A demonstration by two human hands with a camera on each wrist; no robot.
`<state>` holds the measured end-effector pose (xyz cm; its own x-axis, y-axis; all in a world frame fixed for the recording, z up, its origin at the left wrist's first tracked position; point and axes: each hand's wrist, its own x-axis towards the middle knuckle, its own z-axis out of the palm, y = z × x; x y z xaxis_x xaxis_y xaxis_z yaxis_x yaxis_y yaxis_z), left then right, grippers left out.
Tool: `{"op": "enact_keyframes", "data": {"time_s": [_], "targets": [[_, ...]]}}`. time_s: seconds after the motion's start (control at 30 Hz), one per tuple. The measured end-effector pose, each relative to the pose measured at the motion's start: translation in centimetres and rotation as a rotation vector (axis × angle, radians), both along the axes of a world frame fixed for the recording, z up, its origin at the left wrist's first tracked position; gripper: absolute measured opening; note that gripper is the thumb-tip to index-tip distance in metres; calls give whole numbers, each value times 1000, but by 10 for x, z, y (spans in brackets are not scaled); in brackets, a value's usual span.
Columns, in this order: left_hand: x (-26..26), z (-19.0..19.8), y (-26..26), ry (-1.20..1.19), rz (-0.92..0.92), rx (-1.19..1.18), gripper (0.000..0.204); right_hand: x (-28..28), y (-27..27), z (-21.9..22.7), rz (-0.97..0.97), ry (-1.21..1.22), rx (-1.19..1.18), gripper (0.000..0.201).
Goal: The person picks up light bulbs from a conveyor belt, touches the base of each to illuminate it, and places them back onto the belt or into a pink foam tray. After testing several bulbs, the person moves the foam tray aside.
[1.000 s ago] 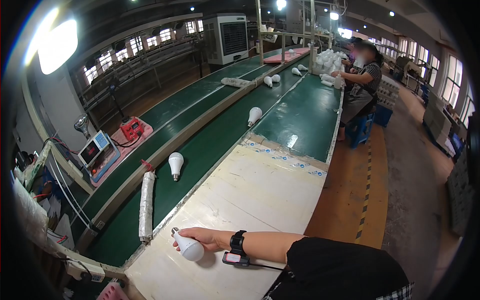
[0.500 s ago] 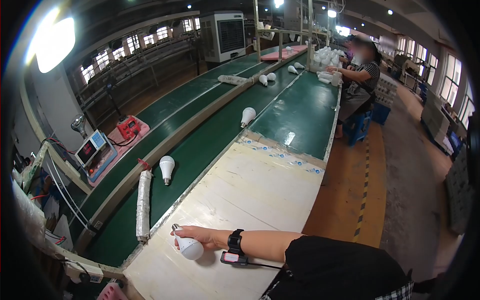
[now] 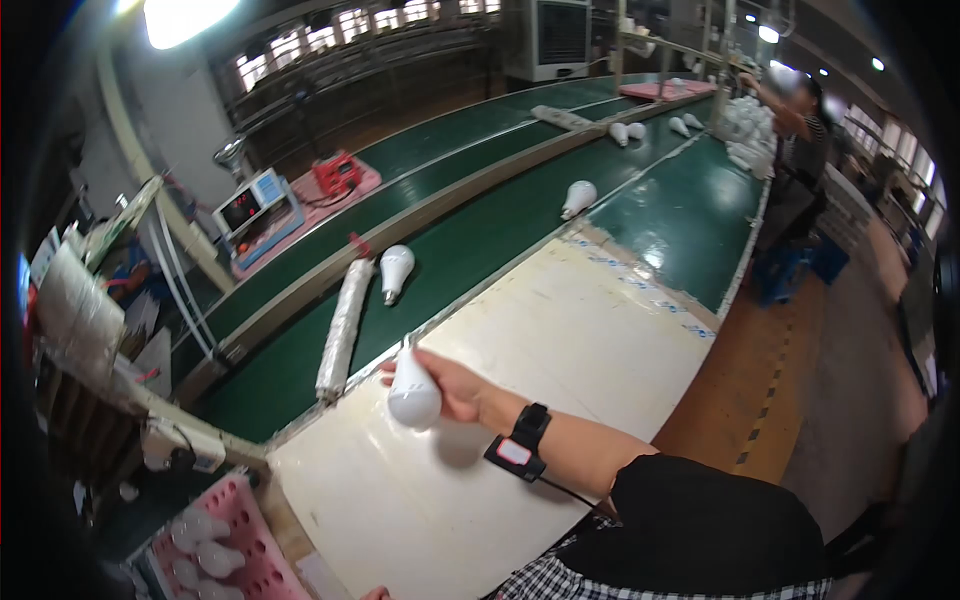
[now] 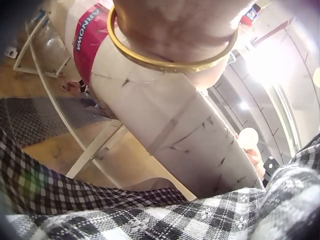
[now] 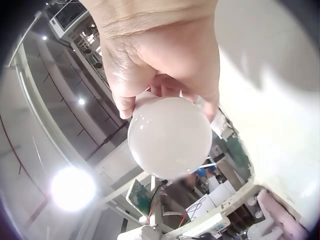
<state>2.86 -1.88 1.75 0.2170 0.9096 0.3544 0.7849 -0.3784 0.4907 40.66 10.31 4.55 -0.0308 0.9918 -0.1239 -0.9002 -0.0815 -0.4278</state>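
My right hand grips a white light bulb over the cream-coloured board, its metal cap pointing away and its round end towards me. In the right wrist view, thumb and fingers curl round the bulb's neck, and the dome faces the camera. Only a fingertip of my left hand shows, at the bottom edge of the head view near the board's front. In the left wrist view, the wrist wears a gold bangle, with the fingers hidden.
A second bulb lies on the green belt beside a plastic-wrapped roll; another bulb lies farther along. At lower left is a pink basket holding several bulbs. A meter stands across the belt. A person sits beyond.
The head view has swung left, bringing the pink basket and a left fingertip into sight. My right hand has raised the bulb off the board and turned it more upright, cap up.
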Motion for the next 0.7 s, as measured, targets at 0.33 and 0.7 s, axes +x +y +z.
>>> {"op": "enact_keyframes", "data": {"time_s": [0.33,0.7], "targets": [[2,5,1,-23,50,51,13,-14,25,-12,63,-66,-109,39],[8,5,5,-3,69,72,14,-22,28,-24,238,-339,7,48]]}}
